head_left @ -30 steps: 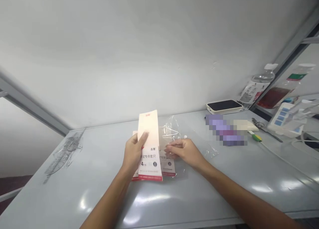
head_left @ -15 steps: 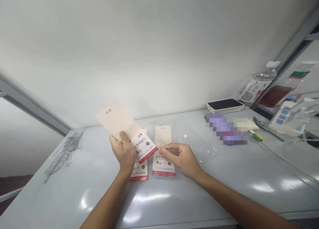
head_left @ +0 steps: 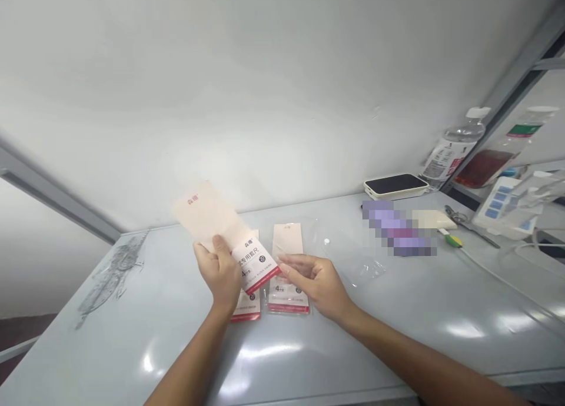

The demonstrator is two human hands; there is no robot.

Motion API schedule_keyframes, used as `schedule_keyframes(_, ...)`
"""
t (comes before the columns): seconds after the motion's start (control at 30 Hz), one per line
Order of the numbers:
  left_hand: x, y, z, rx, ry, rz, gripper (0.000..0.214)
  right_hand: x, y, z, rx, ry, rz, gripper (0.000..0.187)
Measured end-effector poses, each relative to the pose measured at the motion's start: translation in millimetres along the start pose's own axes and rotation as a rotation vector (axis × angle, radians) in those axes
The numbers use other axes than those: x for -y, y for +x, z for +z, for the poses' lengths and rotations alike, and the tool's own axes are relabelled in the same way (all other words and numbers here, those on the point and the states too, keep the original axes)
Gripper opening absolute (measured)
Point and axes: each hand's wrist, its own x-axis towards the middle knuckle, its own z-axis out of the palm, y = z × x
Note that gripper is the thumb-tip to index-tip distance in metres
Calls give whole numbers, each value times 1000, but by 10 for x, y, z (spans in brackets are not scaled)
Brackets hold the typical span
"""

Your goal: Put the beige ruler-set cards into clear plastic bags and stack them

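Left hand: the left hand (head_left: 217,275) closes on a cream-and-red card packet (head_left: 220,226), thumb on its face; packet tilted, upper end toward 10 o'clock.

Right hand: the right hand (head_left: 315,282) is narrowly open, holding nothing visible; fingertips (head_left: 282,266) just beside the held packet's lower corner, at 9 o'clock from the palm.

Packets on desk: a second packet (head_left: 286,297) lies under the right fingers; a third packet (head_left: 245,308) lies partly beneath the held one.

Nearby: a clear plastic bag (head_left: 357,265) on the desk (head_left: 132,335), at 3 o'clock from the right hand.

Far edge, 1 to 2 o'clock: a cream-cased phone (head_left: 396,186), a plastic bottle (head_left: 454,150), scissors (head_left: 459,219).

Blurred: a purple object (head_left: 397,229), too pixelated to identify.
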Motion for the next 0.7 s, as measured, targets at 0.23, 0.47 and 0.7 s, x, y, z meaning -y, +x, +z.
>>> schedule_keyframes(0.23,-10,-258,38,168,3,16,24,26,-16,41,77,88,-58,34)
schedule_keyframes(0.47,23,-366,12,555,-5,-43,23,49,78,-117,-215,-2,2,38)
schedule_keyframes(0.7,8,-322,43,719,-195,-228,34,175,77,-187,-105,32,31,53)
